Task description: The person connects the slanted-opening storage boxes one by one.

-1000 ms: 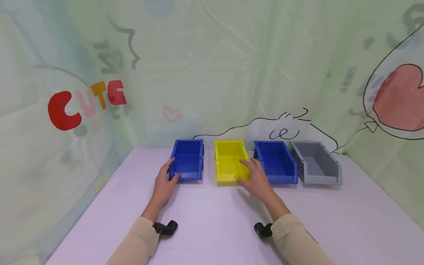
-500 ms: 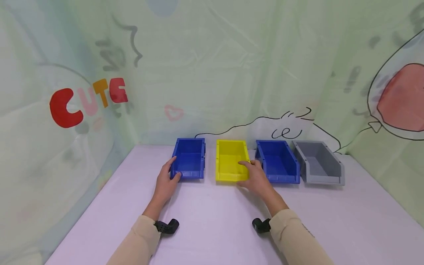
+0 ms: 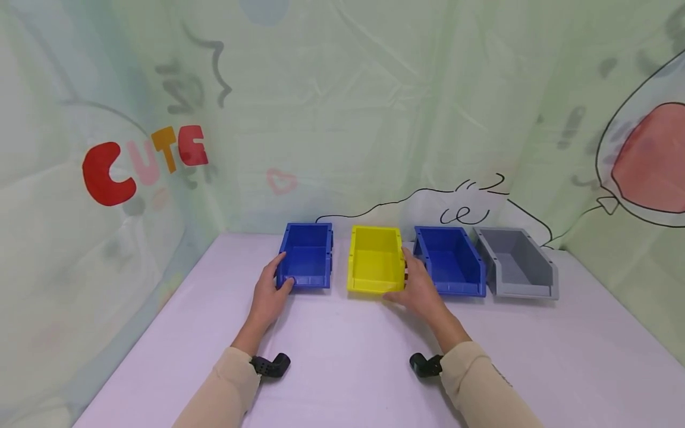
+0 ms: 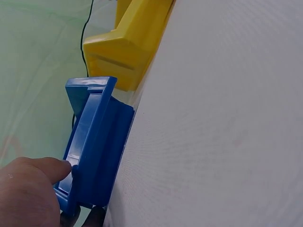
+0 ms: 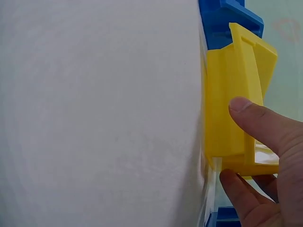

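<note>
A blue storage bin (image 3: 305,261) stands at the left end of a row on the table. My left hand (image 3: 269,297) grips its front left corner; the left wrist view has the thumb on the front lip (image 4: 78,142) and fingertips low at the side. To its right is a yellow storage bin (image 3: 376,264). My right hand (image 3: 421,291) holds that bin's front right corner. In the right wrist view the thumb (image 5: 241,105) lies on the yellow front wall, while the other fingers (image 5: 239,191) are at the outer side.
A second blue bin (image 3: 452,267) stands just right of my right hand, close beside a grey bin (image 3: 516,267). All stand near the back edge of the white table (image 3: 342,368). Printed fabric curtains (image 3: 342,107) rise behind and at both sides.
My right fingers have shifted from over the yellow bin's right rim to its outer right side. The left hand keeps its grip on the blue bin. The head view has shifted slightly.
</note>
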`<action>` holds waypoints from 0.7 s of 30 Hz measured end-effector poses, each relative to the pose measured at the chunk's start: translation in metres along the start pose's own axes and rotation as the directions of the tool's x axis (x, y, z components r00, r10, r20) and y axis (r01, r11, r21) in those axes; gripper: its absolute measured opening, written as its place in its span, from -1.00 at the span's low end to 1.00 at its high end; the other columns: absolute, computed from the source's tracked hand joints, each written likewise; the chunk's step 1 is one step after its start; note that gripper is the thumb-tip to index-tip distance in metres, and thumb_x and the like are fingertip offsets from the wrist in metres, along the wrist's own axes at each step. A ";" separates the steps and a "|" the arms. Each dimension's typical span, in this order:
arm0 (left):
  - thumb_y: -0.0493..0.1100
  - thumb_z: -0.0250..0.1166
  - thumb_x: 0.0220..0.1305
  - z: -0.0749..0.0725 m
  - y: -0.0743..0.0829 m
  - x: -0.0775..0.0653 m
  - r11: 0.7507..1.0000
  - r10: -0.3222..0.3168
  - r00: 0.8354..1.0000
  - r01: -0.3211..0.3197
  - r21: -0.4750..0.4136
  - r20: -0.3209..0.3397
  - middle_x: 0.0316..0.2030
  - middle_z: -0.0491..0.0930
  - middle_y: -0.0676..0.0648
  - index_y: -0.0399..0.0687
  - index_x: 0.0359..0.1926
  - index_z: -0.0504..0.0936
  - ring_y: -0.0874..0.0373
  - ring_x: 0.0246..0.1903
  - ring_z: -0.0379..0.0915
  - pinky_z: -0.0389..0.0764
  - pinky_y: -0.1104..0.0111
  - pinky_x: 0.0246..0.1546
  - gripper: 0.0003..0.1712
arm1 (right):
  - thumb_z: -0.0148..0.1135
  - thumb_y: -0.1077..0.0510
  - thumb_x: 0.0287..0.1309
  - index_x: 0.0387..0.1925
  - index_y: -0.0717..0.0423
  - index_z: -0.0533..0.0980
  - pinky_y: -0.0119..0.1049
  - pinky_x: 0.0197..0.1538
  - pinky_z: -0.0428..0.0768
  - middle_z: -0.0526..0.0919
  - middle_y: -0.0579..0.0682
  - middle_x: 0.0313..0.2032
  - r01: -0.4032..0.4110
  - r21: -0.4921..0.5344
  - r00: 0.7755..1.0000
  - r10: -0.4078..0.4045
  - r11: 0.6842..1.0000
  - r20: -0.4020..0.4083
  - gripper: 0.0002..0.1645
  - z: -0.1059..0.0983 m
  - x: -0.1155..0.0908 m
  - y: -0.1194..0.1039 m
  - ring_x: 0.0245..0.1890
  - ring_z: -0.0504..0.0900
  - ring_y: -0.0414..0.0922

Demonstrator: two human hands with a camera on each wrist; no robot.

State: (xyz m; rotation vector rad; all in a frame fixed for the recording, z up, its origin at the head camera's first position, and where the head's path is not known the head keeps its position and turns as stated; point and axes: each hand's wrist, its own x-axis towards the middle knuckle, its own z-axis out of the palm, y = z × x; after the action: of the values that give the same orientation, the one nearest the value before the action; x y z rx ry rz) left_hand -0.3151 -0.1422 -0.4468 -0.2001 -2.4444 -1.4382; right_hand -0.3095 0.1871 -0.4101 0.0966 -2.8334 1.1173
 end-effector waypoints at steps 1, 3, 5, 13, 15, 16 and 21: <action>-0.25 0.22 0.48 0.000 0.000 0.000 1.000 0.000 1.000 0.000 -0.001 0.001 0.57 0.16 -0.27 0.02 0.60 0.18 -0.25 0.55 0.12 0.22 -0.10 0.56 -0.25 | 0.65 0.20 -0.04 0.67 0.02 -0.19 0.21 0.47 0.40 0.09 0.31 0.55 -0.011 0.009 1.000 0.011 1.000 0.000 0.48 0.000 0.000 0.000 0.39 0.34 0.26; -0.25 0.22 0.48 0.000 0.001 0.000 1.000 -0.001 1.000 0.001 -0.004 0.002 0.57 0.16 -0.27 0.02 0.60 0.18 -0.25 0.55 0.12 0.22 -0.10 0.56 -0.24 | 0.64 0.21 -0.04 0.67 0.05 -0.20 0.22 0.48 0.37 0.07 0.32 0.55 -0.028 0.016 1.000 0.027 0.999 0.004 0.49 0.001 0.001 0.001 0.41 0.31 0.27; -0.25 0.22 0.48 0.000 0.001 0.000 1.000 -0.002 1.000 0.002 -0.006 0.003 0.57 0.16 -0.27 0.02 0.60 0.18 -0.25 0.55 0.12 0.22 -0.10 0.56 -0.24 | 0.64 0.21 -0.04 0.67 0.05 -0.20 0.23 0.49 0.35 0.05 0.32 0.56 -0.043 0.022 0.999 0.043 0.999 0.010 0.48 0.000 0.001 0.001 0.43 0.28 0.27; -0.25 0.22 0.48 0.000 0.001 0.000 1.000 -0.011 1.000 0.011 -0.016 0.005 0.57 0.16 -0.26 0.03 0.60 0.18 -0.24 0.55 0.12 0.21 -0.09 0.56 -0.25 | 0.64 0.18 -0.02 0.66 0.11 -0.16 0.16 0.45 0.46 0.22 0.30 0.41 -0.053 0.103 0.999 0.052 0.993 0.006 0.44 -0.003 0.001 0.004 0.34 0.42 0.26; -0.25 0.22 0.48 0.001 0.001 0.000 1.000 -0.012 1.000 0.012 -0.012 0.006 0.57 0.16 -0.26 0.03 0.60 0.18 -0.24 0.55 0.12 0.22 -0.09 0.56 -0.25 | 0.64 0.17 -0.02 0.66 0.11 -0.15 0.14 0.43 0.49 0.25 0.29 0.37 -0.053 0.125 0.999 0.054 0.991 -0.004 0.43 -0.004 0.000 0.005 0.32 0.44 0.25; -0.25 0.22 0.48 0.001 0.000 0.000 1.000 -0.013 1.000 0.013 -0.010 0.007 0.57 0.16 -0.26 0.03 0.60 0.18 -0.24 0.55 0.12 0.22 -0.09 0.56 -0.25 | 0.63 0.17 -0.01 0.66 0.11 -0.14 0.14 0.42 0.50 0.26 0.29 0.36 -0.051 0.131 0.999 0.053 0.990 -0.010 0.42 -0.005 0.000 0.005 0.32 0.44 0.25; -0.25 0.22 0.48 0.001 -0.001 0.002 1.000 -0.009 1.000 0.009 -0.001 0.005 0.57 0.16 -0.25 0.04 0.60 0.18 -0.24 0.54 0.13 0.22 -0.08 0.56 -0.24 | 0.63 0.16 0.00 0.66 0.09 -0.14 0.16 0.41 0.51 0.26 0.30 0.37 -0.015 0.125 0.999 0.019 0.992 -0.026 0.41 -0.009 -0.002 0.001 0.34 0.43 0.27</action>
State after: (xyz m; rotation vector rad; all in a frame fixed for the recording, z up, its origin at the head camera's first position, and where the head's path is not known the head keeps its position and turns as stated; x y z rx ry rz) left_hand -0.3171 -0.1421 -0.4470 -0.1932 -2.4522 -1.4441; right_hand -0.3066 0.1941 -0.4044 0.0657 -2.7439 1.2893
